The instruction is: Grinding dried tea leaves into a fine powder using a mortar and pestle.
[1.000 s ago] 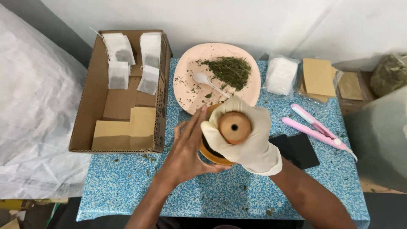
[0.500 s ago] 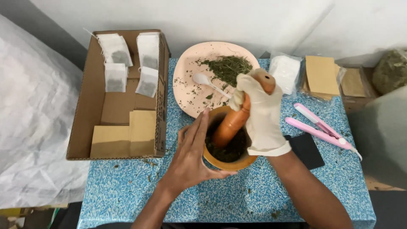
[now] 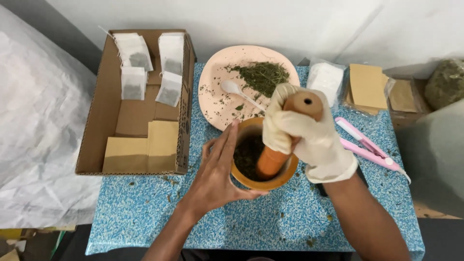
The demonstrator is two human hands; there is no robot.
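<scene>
I see a round orange-brown mortar [image 3: 263,180] standing upright just below the centre of the frame, its bowl holding dark green crushed herb [image 3: 247,155]. A matching orange-brown pestle [image 3: 285,140] leans in it, tilted toward the upper right, its lower end down in the herb and its flat round top at centre right.

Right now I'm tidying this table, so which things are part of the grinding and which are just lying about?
In use:
left hand
gloved right hand
wooden pestle
mortar

Lying about:
pink plate
white spoon
cardboard box
pink sealer
</scene>
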